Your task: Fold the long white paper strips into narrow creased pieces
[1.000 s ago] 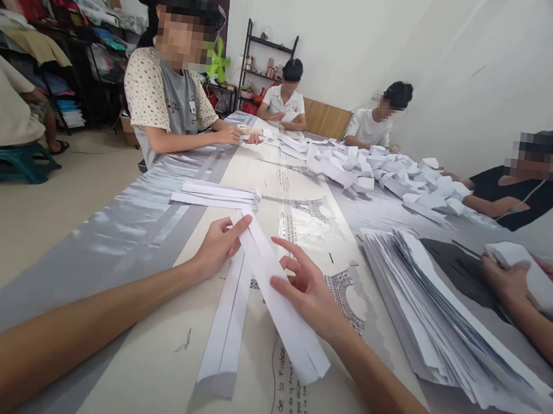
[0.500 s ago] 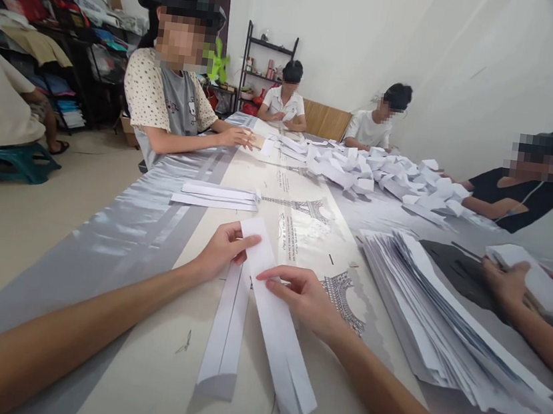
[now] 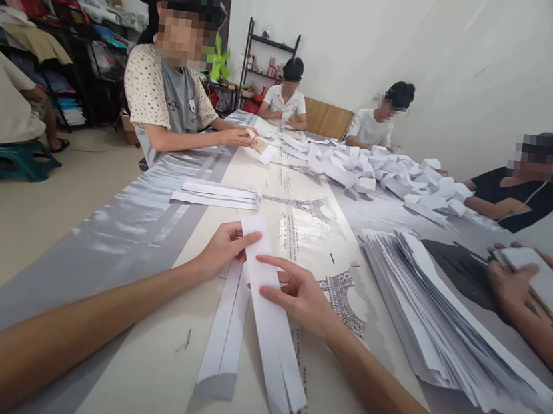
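Note:
My left hand point(image 3: 225, 249) pinches the upper end of a folded white paper strip point(image 3: 273, 341), thumb on top. The strip slants down toward me, and its near end shows a slit between the folded edges. Around the strip's middle is my right hand point(image 3: 298, 297), with index finger and thumb on its upper face and a fingertip just showing past its left edge. A second folded paper strip point(image 3: 222, 348) lies on the tablecloth point(image 3: 146, 366) to the left, its far end under my left hand. Beyond my hands rest more folded strips point(image 3: 215, 195).
A thick stack of white paper point(image 3: 444, 321) lies to the right, beside a co-worker's hands point(image 3: 514, 283) holding a white bundle. A heap of folded paper point(image 3: 386, 173) covers the far table. Another co-worker point(image 3: 173, 100) sits at the left edge; others sit farther back.
The held strip's near end has swung slightly left. My right index finger and thumb have spread farther apart on it. The co-worker's bundle at right has tilted.

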`<state>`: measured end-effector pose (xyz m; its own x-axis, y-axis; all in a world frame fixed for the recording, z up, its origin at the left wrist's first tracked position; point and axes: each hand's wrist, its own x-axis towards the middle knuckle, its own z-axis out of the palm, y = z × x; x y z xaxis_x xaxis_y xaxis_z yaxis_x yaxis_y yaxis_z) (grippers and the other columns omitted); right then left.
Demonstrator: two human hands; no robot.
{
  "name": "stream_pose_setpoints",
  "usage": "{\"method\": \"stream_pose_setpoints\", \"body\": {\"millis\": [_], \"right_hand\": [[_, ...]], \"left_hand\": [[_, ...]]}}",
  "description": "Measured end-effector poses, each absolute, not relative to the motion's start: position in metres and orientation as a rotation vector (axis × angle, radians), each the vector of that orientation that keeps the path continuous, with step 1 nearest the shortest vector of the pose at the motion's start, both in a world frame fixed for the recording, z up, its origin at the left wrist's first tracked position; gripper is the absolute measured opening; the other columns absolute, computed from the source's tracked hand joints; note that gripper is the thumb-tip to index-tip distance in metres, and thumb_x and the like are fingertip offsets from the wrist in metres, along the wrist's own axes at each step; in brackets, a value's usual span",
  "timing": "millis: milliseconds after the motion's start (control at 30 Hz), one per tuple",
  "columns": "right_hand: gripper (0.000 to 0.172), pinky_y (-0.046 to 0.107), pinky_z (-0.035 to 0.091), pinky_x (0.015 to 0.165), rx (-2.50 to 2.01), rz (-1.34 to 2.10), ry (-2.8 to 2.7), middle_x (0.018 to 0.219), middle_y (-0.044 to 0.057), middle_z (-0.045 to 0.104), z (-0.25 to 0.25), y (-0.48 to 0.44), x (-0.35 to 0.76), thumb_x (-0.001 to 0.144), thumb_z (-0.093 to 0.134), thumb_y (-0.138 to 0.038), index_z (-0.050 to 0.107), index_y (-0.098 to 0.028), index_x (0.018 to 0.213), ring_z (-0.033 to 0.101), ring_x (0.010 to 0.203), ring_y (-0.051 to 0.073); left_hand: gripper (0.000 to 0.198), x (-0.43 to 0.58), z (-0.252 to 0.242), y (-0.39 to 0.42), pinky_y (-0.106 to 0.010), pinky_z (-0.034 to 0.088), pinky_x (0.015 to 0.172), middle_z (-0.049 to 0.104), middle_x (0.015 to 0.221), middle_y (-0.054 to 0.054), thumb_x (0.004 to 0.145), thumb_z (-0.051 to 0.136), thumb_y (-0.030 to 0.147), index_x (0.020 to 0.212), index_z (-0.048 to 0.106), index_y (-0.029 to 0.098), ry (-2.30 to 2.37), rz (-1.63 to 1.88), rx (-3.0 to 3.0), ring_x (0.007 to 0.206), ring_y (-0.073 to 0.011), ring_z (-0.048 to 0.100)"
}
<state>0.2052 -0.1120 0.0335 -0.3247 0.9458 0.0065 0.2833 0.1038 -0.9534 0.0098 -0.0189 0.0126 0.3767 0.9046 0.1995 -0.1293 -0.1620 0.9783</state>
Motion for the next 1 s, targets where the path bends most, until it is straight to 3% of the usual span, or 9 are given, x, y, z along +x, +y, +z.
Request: {"method": "stream_pose_setpoints", "body": {"millis": [67,133,233,400,467,533,633,800,1000], "right_hand": [[0.047,0.027,0.033,0.044,-1.203,1.297,-1.685,0.057,-0.009,0.030,0.034,-0.113,0.205,0.087,0.073,-0.040,0.063,-0.036,0.133,0.030,0.046,0.011],[0.050,0.029,0.043,0.047,-1.217,1.322,-1.608,0.061,-0.006,0.049,0.033,-0.112,0.206,0.087,0.073,-0.041,0.060,-0.034,0.136,0.046,0.049,0.013],[0.053,0.032,0.050,0.052,-1.293,1.215,-1.538,0.078,0.000,0.067,0.030,-0.108,0.211,0.089,0.070,-0.042,0.056,-0.029,0.139,0.060,0.060,0.018],[0.035,0.041,0.056,0.066,-1.499,0.731,-1.862,0.073,0.001,0.063,0.016,-0.098,0.224,0.094,0.061,-0.036,0.065,-0.022,0.126,0.062,0.067,0.021],[0.029,0.047,0.057,0.078,-1.532,0.445,-2.019,0.092,0.009,0.065,0.011,-0.096,0.228,0.095,0.060,-0.033,0.069,-0.022,0.120,0.065,0.086,0.026],[0.027,0.055,0.054,0.093,-1.485,0.225,-2.107,0.126,0.016,0.060,0.006,-0.095,0.230,0.096,0.058,-0.031,0.069,-0.023,0.119,0.059,0.118,0.034],[0.028,0.058,0.045,0.110,-1.394,0.174,-2.216,0.150,0.014,0.048,0.003,-0.093,0.231,0.099,0.055,-0.031,0.065,-0.024,0.125,0.045,0.140,0.035],[0.029,0.054,0.045,0.112,-1.357,0.229,-2.282,0.144,0.011,0.058,0.004,-0.092,0.228,0.102,0.051,-0.032,0.060,-0.023,0.129,0.051,0.136,0.031],[0.023,0.055,0.049,0.103,-1.352,0.139,-2.261,0.131,0.014,0.063,0.003,-0.090,0.219,0.103,0.044,-0.023,0.061,-0.022,0.118,0.058,0.124,0.031]], "left_hand": [[0.038,0.010,0.014,-0.020,-0.022,0.034,0.046,0.054,0.057,0.003,0.088,0.069,0.051,0.074,0.059,0.017,0.767,1.123,1.434,0.046,-0.0091,0.048],[0.032,0.011,0.016,-0.022,-0.023,0.038,0.048,0.056,0.063,0.002,0.092,0.063,0.048,0.081,0.060,0.018,0.804,1.204,1.444,0.050,-0.0106,0.052],[0.017,0.009,0.018,-0.027,-0.025,0.047,0.059,0.065,0.087,-0.003,0.096,0.053,0.035,0.100,0.061,0.020,0.913,1.369,1.573,0.066,-0.0133,0.060],[0.015,0.007,0.015,-0.038,-0.033,0.049,0.076,0.068,0.095,-0.007,0.095,0.048,0.022,0.096,0.063,0.021,0.916,0.965,2.434,0.085,-0.0213,0.062],[0.019,0.008,0.015,-0.042,-0.035,0.049,0.077,0.067,0.091,-0.009,0.097,0.045,0.022,0.091,0.063,0.020,0.849,0.765,2.693,0.085,-0.0235,0.062],[0.024,0.009,0.018,-0.045,-0.034,0.049,0.073,0.066,0.085,-0.009,0.100,0.041,0.023,0.090,0.063,0.019,0.862,0.638,2.829,0.084,-0.0242,0.061],[0.026,0.006,0.020,-0.044,-0.034,0.050,0.073,0.067,0.089,-0.009,0.102,0.038,0.024,0.107,0.063,0.019,0.880,0.521,2.891,0.090,-0.0250,0.063],[0.038,0.000,0.009,-0.034,-0.040,0.054,0.092,0.062,0.131,-0.017,0.103,0.032,0.025,0.137,0.048,0.014,0.845,0.601,2.856,0.126,-0.0284,0.055],[0.039,0.006,0.001,-0.031,-0.042,0.052,0.100,0.056,0.142,-0.016,0.104,0.035,0.032,0.136,0.051,0.016,1.003,0.625,2.719,0.132,-0.0282,0.053]]}}
